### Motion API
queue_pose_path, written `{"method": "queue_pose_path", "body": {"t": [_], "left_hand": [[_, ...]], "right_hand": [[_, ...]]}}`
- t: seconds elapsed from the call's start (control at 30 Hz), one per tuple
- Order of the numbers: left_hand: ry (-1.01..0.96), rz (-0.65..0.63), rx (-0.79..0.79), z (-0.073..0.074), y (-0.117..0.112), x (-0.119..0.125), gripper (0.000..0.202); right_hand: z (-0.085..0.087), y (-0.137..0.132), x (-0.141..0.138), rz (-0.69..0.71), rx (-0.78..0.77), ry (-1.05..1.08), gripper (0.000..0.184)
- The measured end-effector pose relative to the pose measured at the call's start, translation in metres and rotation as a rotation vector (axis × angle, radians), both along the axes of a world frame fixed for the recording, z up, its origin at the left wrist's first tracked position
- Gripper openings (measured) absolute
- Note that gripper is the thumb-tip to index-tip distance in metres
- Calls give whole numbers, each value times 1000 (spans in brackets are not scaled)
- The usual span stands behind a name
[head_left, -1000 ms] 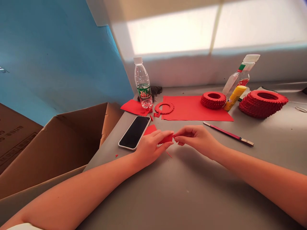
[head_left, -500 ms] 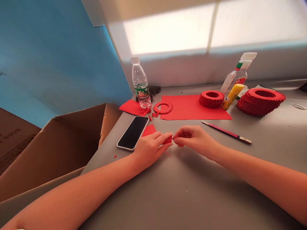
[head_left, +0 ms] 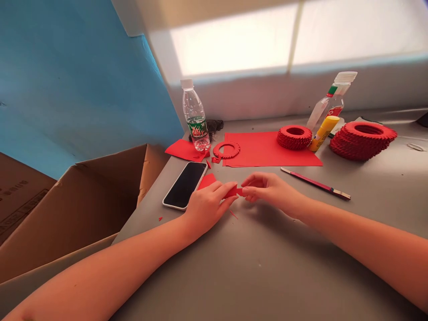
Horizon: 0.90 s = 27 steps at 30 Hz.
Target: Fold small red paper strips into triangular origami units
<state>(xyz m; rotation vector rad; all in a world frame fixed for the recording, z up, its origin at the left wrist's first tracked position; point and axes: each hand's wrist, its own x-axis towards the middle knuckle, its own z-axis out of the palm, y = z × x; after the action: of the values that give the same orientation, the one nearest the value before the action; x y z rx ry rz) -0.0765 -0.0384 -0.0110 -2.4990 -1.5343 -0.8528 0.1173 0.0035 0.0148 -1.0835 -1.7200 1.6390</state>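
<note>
Between the thumb and fingers of my left hand [head_left: 209, 203] is a small piece of red paper [head_left: 231, 191], held just above the grey table. My right hand [head_left: 267, 189] pinches a small red paper strip [head_left: 240, 191] at the right end of that piece; whether the two are joined I cannot tell. A larger red paper scrap [head_left: 206, 181] lies partly under my left hand, next to a phone [head_left: 185, 185] with a dark screen. A thin red sliver [head_left: 233, 215] rests on the table just below my fingertips.
Behind my hands lie red sheets [head_left: 256, 149] and a flat toothed paper ring [head_left: 226, 150]. Two stacked red rings [head_left: 294, 137], [head_left: 363, 140] stand right, by a yellow glue stick [head_left: 324, 133] and a clear bottle [head_left: 336, 100]. A utility knife [head_left: 316, 183] lies near my right hand. A water bottle [head_left: 197, 120] stands left; an open cardboard box [head_left: 100, 191] is beside the table.
More of the red strip now shows between my hands, and my left fingertips have shifted slightly left. The thin sliver lies clear of my left thumb. Other things stay put.
</note>
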Motion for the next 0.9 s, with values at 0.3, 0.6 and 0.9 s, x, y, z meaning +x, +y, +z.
{"method": "queue_pose_path", "body": {"t": [0.3,0.6,0.9], "left_hand": [[58,-12,32,-1,-2,2,31],[58,-18,-13,-3,-3,2,31],[82,-55,12,-5,-4,1,32]], "right_hand": [[-5,-3,-4,-64,39,-18,25],[-10,-7,-10,-34,75,-91,23],[-15,-8,-9,-18,49,-45,21]]}}
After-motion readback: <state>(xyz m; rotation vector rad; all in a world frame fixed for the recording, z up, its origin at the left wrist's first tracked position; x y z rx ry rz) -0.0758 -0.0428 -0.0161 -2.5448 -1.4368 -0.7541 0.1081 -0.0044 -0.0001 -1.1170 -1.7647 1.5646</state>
